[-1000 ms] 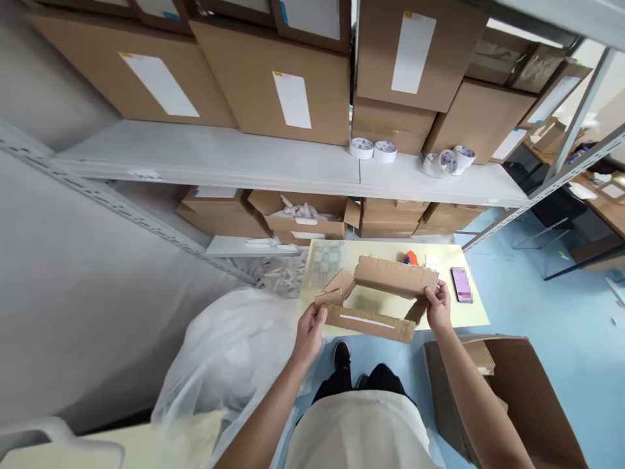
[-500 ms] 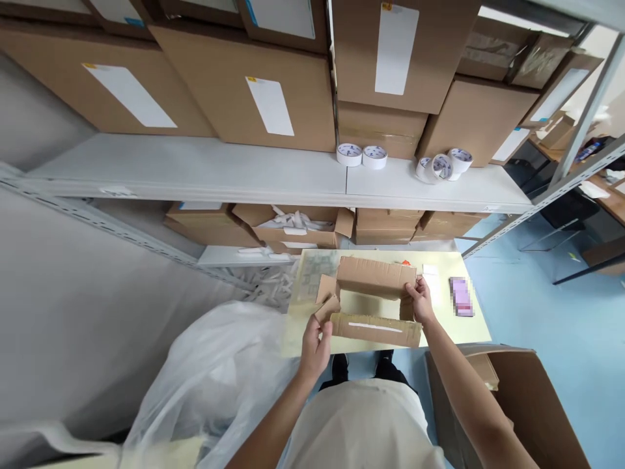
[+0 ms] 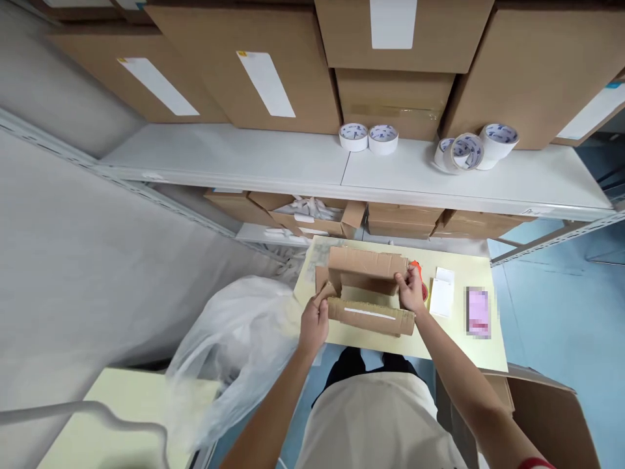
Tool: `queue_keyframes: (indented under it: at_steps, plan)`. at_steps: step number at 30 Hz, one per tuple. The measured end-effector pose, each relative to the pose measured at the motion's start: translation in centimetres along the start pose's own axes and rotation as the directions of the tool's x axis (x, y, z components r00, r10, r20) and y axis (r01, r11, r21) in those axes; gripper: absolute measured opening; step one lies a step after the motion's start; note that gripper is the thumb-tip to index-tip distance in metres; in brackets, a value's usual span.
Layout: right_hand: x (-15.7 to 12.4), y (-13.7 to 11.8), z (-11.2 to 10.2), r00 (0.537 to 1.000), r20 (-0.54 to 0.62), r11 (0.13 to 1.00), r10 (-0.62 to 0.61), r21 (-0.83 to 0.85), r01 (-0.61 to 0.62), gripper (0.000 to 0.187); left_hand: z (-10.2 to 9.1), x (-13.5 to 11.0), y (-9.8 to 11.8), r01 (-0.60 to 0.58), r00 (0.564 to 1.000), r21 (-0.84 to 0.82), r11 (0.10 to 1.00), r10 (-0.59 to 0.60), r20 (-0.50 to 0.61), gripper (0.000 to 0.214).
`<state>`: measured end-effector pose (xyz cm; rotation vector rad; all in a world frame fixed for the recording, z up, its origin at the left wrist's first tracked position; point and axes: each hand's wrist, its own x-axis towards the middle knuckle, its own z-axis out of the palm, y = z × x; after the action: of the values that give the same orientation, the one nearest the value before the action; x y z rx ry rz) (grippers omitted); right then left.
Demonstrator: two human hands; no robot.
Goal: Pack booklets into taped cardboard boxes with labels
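A small brown cardboard box (image 3: 368,260) is held over the pale yellow tabletop (image 3: 463,348), its middle open so that the tabletop shows through. My left hand (image 3: 314,319) pinches a flap at the box's left end. At the opposite end, my right hand (image 3: 410,290) grips the right wall, thumb on top. A white strip runs along the near wall. Just beyond my right hand lies an orange-red tape dispenser or similar tool (image 3: 416,268), partly hidden by that hand. White paper slips (image 3: 442,293) rest to its right.
A pixelated purple item (image 3: 478,312) lies at the table's right. White tape rolls (image 3: 353,136) stand on the grey shelf (image 3: 234,153) below large cartons (image 3: 263,71). A translucent plastic bag (image 3: 229,352) bulges at the left; an open carton (image 3: 551,417) stands lower right.
My view has shifted, bringing the shelf closer. The box has lowered slightly and its left flap is folded further in, with both hands still on it. More of the orange-red tool shows.
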<state>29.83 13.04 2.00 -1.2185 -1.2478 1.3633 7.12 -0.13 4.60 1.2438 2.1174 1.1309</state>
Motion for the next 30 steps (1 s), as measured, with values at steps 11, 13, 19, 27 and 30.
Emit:
queue_keyframes:
  at_steps: [11, 13, 19, 27, 30]
  plan:
    - [-2.2, -1.0, -0.1, 0.994, -0.016, 0.993, 0.107, 0.05, -0.107, 0.031, -0.7, -0.1, -4.3, -0.035, 0.989, 0.089, 0.995, 0.021, 0.149, 0.038]
    - [-2.8, -1.8, 0.1, 0.99, -0.046, 0.988, 0.134, 0.077, -0.131, 0.03, -1.5, 0.1, -4.4, -0.062, 0.986, 0.077, 0.995, 0.049, 0.158, 0.038]
    - [-3.7, -2.6, 1.0, 0.988, -0.088, 0.991, 0.128, 0.056, -0.123, 0.03, -3.1, 2.0, -3.8, -0.095, 0.989, 0.224, 0.97, 0.067, 0.129, 0.032]
    - [-3.4, -1.0, 1.7, 0.977, -0.179, 0.991, 0.119, 0.074, -0.108, 0.029, -3.3, 4.4, -4.1, -0.433, 0.718, -0.075, 0.898, 0.395, 0.573, 0.067]
    - [-2.6, -1.3, 1.7, 0.966, -0.22, 0.99, 0.135, 0.056, -0.126, 0.029, -3.4, 5.4, -4.6, -0.492, 0.631, -0.096, 0.865, 0.43, 0.646, 0.101]
